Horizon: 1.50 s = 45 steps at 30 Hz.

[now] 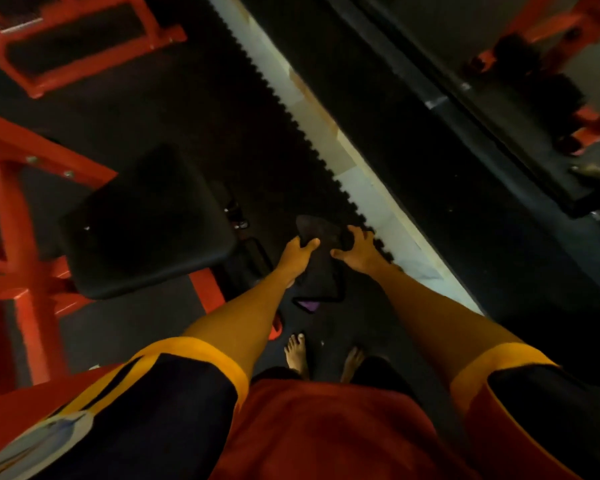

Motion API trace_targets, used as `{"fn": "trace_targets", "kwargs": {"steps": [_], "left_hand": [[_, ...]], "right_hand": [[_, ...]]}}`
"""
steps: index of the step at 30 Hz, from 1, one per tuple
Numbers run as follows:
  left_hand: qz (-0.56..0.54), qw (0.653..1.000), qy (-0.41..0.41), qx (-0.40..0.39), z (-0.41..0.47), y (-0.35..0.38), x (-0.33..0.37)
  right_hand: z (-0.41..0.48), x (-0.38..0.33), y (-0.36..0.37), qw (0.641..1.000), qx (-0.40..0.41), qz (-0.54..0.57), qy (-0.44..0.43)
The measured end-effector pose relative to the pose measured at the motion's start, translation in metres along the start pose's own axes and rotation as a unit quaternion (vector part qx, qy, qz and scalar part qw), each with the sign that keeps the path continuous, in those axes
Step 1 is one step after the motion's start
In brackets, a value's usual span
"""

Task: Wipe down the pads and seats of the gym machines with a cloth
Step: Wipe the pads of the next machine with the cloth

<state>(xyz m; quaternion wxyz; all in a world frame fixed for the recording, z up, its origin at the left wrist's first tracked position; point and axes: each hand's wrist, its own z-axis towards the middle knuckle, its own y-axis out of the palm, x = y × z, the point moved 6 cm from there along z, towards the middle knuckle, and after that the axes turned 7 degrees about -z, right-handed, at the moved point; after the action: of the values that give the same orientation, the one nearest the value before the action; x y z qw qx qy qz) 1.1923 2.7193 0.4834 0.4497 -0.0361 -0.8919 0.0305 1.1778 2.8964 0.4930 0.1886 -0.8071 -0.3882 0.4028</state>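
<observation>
- Looks like a prep moment to me: the cloth (321, 271) isn't on any pad yet, just getting bunched or refolded.
- Left hand (297, 252) and right hand (359, 251) both have fingers curled round its top edge.
- It hangs just right of the black seat (146, 223), dark and limp, with a purple bit at the bottom.
- Next I'd guess: carry it left onto the seat, spread it flat and sweep.

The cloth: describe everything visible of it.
The cloth is dark, soft-looking fabric with a purple patch at its lower edge. It hangs limp between both hands: the left hand holds its upper left part, the right hand its upper right. It does not touch the black seat pad.
</observation>
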Motion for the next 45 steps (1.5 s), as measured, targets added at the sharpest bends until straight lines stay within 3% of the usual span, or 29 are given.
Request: {"fn": "trace_targets", "kwargs": {"steps": [4, 8, 11, 14, 17, 24, 29, 32, 34, 38, 42, 45], "left_hand": [[-0.052, 0.992, -0.080, 0.085, 0.046, 0.004, 0.002], [-0.124, 0.963, -0.139, 0.194, 0.065, 0.013, 0.011], [-0.164, 0.945, -0.168, 0.229, 0.074, 0.015, 0.012], [-0.257, 0.926, -0.184, 0.206, 0.084, 0.015, 0.010], [-0.346, 0.883, -0.221, 0.227, 0.090, 0.009, 0.007], [-0.396, 0.840, -0.280, 0.241, 0.145, -0.020, -0.035], [-0.419, 0.833, -0.250, 0.261, 0.182, -0.057, -0.076], [-0.414, 0.822, -0.243, 0.305, 0.204, -0.078, -0.104], [-0.380, 0.836, -0.236, 0.318, 0.218, -0.087, -0.129], [-0.350, 0.832, -0.229, 0.364, 0.259, -0.115, -0.192], [-0.227, 0.840, -0.263, 0.418, 0.297, -0.136, -0.300], [-0.151, 0.836, -0.265, 0.456, 0.290, -0.146, -0.291]], "right_hand": [[0.054, -0.030, 0.017, 0.989, -0.111, 0.001, -0.093], [0.084, -0.047, 0.030, 0.976, -0.173, -0.013, -0.131], [0.107, -0.051, 0.030, 0.967, -0.195, -0.042, -0.160], [0.126, -0.063, 0.023, 0.965, -0.210, -0.041, -0.152], [0.148, -0.071, 0.026, 0.964, -0.221, -0.039, -0.142], [0.202, -0.074, 0.068, 0.960, -0.236, -0.102, -0.114], [0.242, -0.073, 0.125, 0.962, -0.232, -0.108, -0.095], [0.268, -0.060, 0.164, 0.959, -0.232, -0.134, -0.088], [0.282, -0.049, 0.187, 0.959, -0.219, -0.149, -0.096], [0.324, -0.045, 0.241, 0.963, -0.193, -0.121, -0.141], [0.358, -0.034, 0.310, 0.961, -0.192, -0.083, -0.180], [0.356, -0.014, 0.350, 0.946, -0.227, -0.077, -0.219]]}}
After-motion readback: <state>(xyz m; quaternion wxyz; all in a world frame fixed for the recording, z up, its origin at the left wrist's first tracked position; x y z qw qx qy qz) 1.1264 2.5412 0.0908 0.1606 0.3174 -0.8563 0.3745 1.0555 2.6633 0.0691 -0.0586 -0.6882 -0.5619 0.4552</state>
